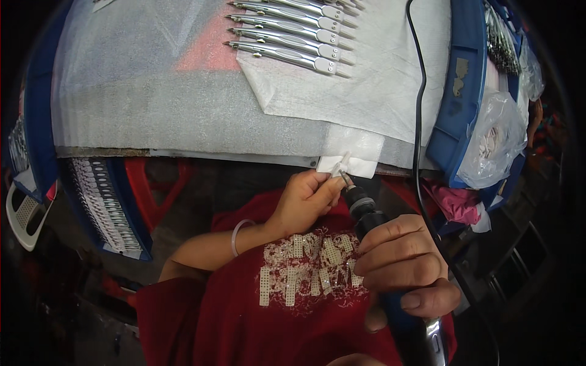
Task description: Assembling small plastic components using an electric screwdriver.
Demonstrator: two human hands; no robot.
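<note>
A small white plastic piece (pixel 342 163) sat pinched at the fingertips of the left hand (pixel 305 198), held up just below the near edge of the worktop (pixel 183 122), in front of the person's red shirt (pixel 281 305). The tip of a dark handheld rotary tool (pixel 366 213) met that piece from the right, and the right hand (pixel 406 262) was wrapped firmly around the tool's blue-black body, fingers curled over it and thumb pressed along its side. A clear bangle (pixel 237 235) circled the left wrist. A black cord (pixel 420 116) ran up over the worktop and away past its far edge. The worktop itself was covered in white foam sheeting, with a white cloth (pixel 366 79) laid over its right part. On that cloth lay a neat row of silvery metal tools (pixel 293 33) with pale handles, side by side, points to the left. A blue crate (pixel 461 85) stood just right of the worktop, with a clear plastic bag (pixel 495 137) of small white bits resting against it. Low to the left, another blue tray (pixel 107 201) held rows of small pale parts.
</note>
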